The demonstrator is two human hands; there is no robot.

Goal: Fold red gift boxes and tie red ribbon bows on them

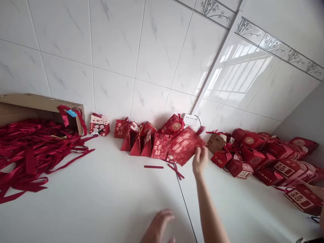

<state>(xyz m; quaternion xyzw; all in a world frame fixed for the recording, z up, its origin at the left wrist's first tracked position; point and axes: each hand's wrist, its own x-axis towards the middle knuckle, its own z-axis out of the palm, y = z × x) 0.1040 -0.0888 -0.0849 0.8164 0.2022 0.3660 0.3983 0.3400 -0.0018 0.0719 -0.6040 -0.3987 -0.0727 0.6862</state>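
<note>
So — right hand (200, 160) holding a squarish red paper packet (183, 145).

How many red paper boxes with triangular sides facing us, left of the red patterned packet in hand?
3 visible, side by side near the wall: left box, middle box, right box. More may be hidden behind them.

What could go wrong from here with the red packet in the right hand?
The red packet in the right hand could knock over the upright boxes close to it. Held at one edge, it might slip. The loose red strips lying on the table might get brushed aside.
</note>
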